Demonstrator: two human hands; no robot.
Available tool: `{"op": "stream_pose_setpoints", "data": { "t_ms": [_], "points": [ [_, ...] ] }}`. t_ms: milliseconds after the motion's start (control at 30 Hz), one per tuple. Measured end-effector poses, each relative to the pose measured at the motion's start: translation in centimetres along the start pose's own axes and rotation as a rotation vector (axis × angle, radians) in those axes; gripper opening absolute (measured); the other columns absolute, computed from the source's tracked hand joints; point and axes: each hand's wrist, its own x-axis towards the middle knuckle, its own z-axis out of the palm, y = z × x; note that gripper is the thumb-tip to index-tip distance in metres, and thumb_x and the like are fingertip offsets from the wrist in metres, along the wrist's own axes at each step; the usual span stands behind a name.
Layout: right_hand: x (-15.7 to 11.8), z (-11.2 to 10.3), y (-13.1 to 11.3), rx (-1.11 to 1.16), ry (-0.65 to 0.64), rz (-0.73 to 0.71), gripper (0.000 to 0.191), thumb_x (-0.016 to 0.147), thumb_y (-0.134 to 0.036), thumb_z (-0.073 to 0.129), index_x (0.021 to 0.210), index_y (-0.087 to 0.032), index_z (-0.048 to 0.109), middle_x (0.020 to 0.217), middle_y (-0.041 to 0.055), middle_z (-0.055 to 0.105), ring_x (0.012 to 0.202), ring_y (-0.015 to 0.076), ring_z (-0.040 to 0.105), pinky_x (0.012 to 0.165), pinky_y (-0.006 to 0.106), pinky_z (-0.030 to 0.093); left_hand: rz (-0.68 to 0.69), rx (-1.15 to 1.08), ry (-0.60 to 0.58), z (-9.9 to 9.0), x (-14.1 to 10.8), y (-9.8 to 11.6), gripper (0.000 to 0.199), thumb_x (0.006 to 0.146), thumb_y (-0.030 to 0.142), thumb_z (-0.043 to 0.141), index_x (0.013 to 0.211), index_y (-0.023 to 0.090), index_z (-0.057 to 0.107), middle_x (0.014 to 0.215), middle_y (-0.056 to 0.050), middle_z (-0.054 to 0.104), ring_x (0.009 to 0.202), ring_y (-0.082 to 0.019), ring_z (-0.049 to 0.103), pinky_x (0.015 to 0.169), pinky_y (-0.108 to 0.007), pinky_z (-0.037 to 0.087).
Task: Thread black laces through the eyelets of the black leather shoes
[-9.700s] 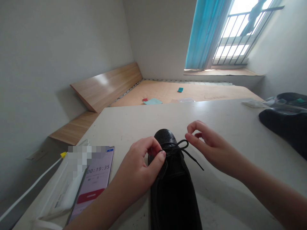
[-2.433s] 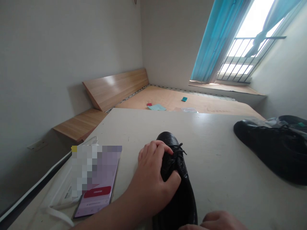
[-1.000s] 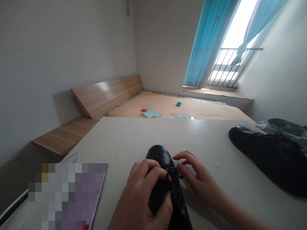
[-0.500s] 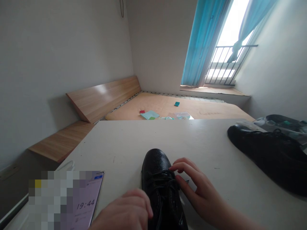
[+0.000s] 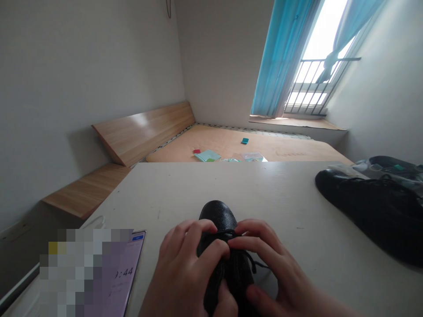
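Observation:
A black lace-up shoe (image 5: pixel 218 212) stands on the white table in front of me, toe pointing away. My left hand (image 5: pixel 190 262) lies over its left side, fingers bent onto the front rows of the shoelace (image 5: pixel 254 261). From the other side, my right hand (image 5: pixel 276 259) has its fingertips on the same lacing near the toe, thumb lower along the shoe's right side. A loose lace end curls out beside the right fingers. Exactly what the fingertips pinch is partly hidden.
A second black shoe (image 5: pixel 370 211) lies at the right, with clear plastic packaging (image 5: pixel 363 166) behind it. A lit phone (image 5: pixel 132 255) is at the left on the white table (image 5: pixel 178 185). Beyond stands a bed (image 5: pixel 280 147) with small packets on it.
My left hand has moved forward and right, from beside the shoe onto its lacing. The right fingers have come further over the lacing, and the right thumb has moved back towards me.

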Motion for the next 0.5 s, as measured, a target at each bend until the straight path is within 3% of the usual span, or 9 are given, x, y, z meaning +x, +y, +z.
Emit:
{"op": "stream_pose_setpoints", "data": {
  "t_ms": [100, 200, 300, 333, 433, 500],
  "points": [
    [0.0, 0.1, -0.4, -0.008, -0.033, -0.016, 0.048, 0.084, -0.044, 0.065, 0.126, -0.025, 0.051, 0.124, 0.0103, 0.053, 0.122, 0.0262, 0.049, 0.1, 0.034, 0.046, -0.002, -0.038, -0.008, -0.3, -0.1, 0.0, 0.032, 0.059, 0.009, 0.055, 0.088, 0.024, 0.056, 0.112, -0.007, 0.052, 0.107, -0.032, 0.047, 0.094, -0.05, 0.039],
    [0.3, 0.2, -0.5, -0.023, -0.035, -0.029, 0.055, 0.079, -0.04, 0.069, 0.128, -0.024, 0.05, 0.125, 0.0107, 0.053, 0.123, 0.027, 0.048, 0.1, 0.034, 0.046, -0.068, -0.278, -0.047, -0.6, 0.2, 0.3, 0.024, 0.056, 0.006, 0.051, 0.074, 0.022, 0.05, 0.107, -0.005, 0.051, 0.102, -0.026, 0.049, 0.089, -0.04, 0.044],
    [0.6, 0.2, -0.7, -0.059, -0.044, -0.04, 0.045, 0.078, -0.028, 0.069, 0.12, -0.025, 0.054, 0.123, 0.0092, 0.052, 0.124, 0.0248, 0.047, 0.101, 0.031, 0.046, -0.091, -0.695, -0.163, -1.0, 0.3, 0.3, 0.009, 0.071, 0.015, 0.053, 0.066, 0.02, 0.047, 0.104, -0.004, 0.05, 0.099, -0.023, 0.052, 0.074, -0.029, 0.049],
    [0.7, 0.1, -0.9, -0.074, -0.048, -0.039, 0.039, 0.077, -0.025, 0.069, 0.114, -0.025, 0.057, 0.123, 0.0086, 0.052, 0.124, 0.0243, 0.046, 0.101, 0.031, 0.046, -0.103, -0.846, -0.187, -1.1, 0.3, 0.2, 0.016, 0.078, 0.022, 0.053, 0.064, 0.019, 0.045, 0.102, -0.004, 0.049, 0.097, -0.022, 0.053, 0.071, -0.028, 0.049],
    [0.7, -0.3, -1.6, -0.111, -0.053, -0.058, 0.02, 0.078, -0.015, 0.066, 0.094, -0.026, 0.062, 0.121, 0.0061, 0.054, 0.125, 0.0233, 0.046, 0.101, 0.029, 0.046, -0.192, -1.286, -0.096, -1.5, 0.1, -0.4, 0.039, 0.082, 0.042, 0.059, 0.059, 0.018, 0.039, 0.094, -0.004, 0.046, 0.09, -0.021, 0.052, 0.069, -0.029, 0.05],
    [0.7, -0.7, -2.1, -0.107, -0.057, -0.099, 0.015, 0.08, -0.013, 0.064, 0.086, -0.026, 0.062, 0.117, 0.0048, 0.058, 0.125, 0.0228, 0.048, 0.1, 0.029, 0.046, -0.327, -1.525, 0.053, -1.8, 0.1, -0.8, 0.044, 0.079, 0.047, 0.062, 0.058, 0.018, 0.037, 0.083, -0.003, 0.045, 0.085, -0.021, 0.05, 0.074, -0.031, 0.051]
  ]
}}
